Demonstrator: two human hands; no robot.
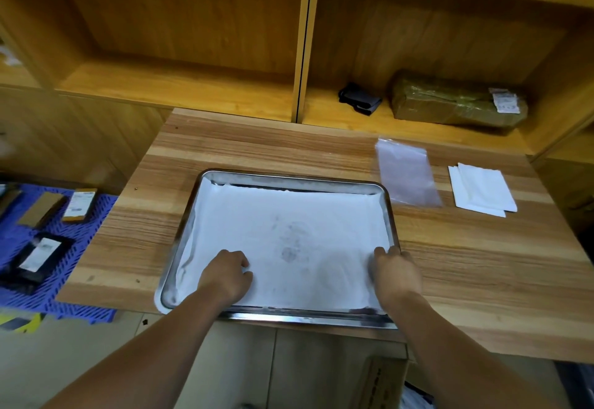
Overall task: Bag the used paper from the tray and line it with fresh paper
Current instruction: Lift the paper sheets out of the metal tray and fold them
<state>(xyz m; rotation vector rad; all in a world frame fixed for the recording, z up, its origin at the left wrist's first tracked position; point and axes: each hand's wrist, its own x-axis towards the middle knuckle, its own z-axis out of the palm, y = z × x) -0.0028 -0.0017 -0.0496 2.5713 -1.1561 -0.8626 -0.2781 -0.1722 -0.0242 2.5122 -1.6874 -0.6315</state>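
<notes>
- A metal tray (390,216) is set on a wooden table (257,148), its near rim reaching the table's front edge.
- The tray is lined with a white used paper (289,216), on which grey smudges are seen near the middle; the paper's left edge is turned up against the tray's left wall.
- The left hand (225,275) is laid on the paper in the near-left part of the tray, fingers curled inward with the knuckles up; whether paper is pinched under them cannot be told.
- The right hand (397,272) is placed at the tray's near-right corner, fingers bent over the paper's edge beside the rim; a firm grip cannot be confirmed.
- A clear plastic bag (406,172) is laid flat on the table just beyond the tray's far-right corner.
- A small stack of fresh paper (482,190) is found to the right of the tray, past the bag and apart from it.
- Behind the tray, wooden shelves (180,84) are seen; a taped brown parcel (456,103) and a dark object (358,98) are kept there, right of the tray.
</notes>
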